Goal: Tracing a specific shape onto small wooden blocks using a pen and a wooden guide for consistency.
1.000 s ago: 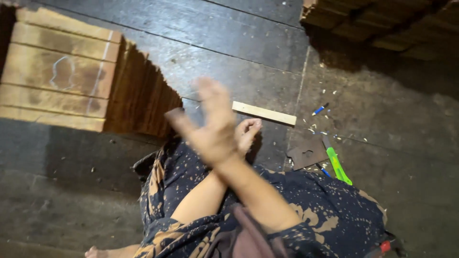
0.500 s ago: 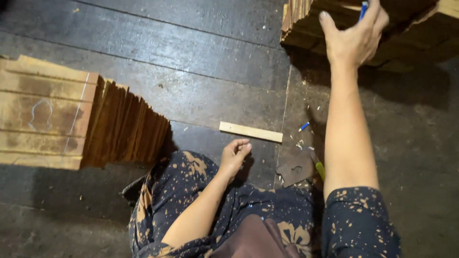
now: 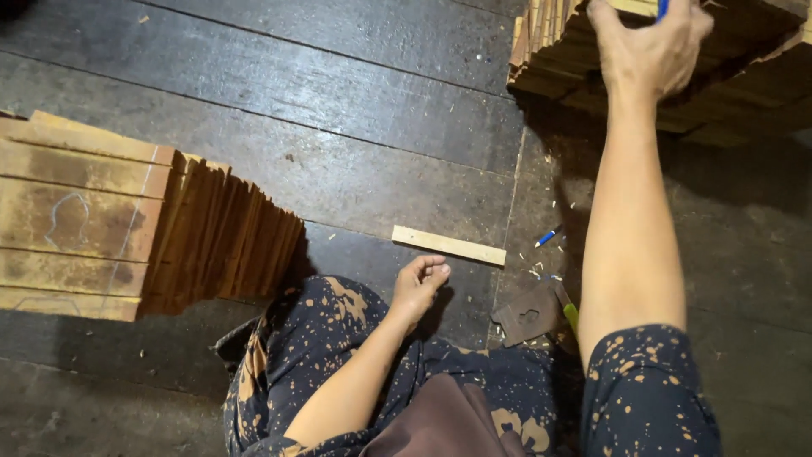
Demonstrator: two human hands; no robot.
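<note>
The big stack of thin pale wooden slats (image 3: pixel 677 76) sits at the top right on the dark plank floor (image 3: pixel 338 110); as a whole it looks heavy, though a single slat should be light, stiff and somewhat brittle, best pinched at an end. The right hand (image 3: pixel 647 46) rests on its top edge, fingers closing on a slat (image 3: pixel 636 7) and a blue pen (image 3: pixel 661 8). The left hand (image 3: pixel 420 283) lies loosely curled and empty on the knee, near a single loose wooden strip (image 3: pixel 448 245).
</note>
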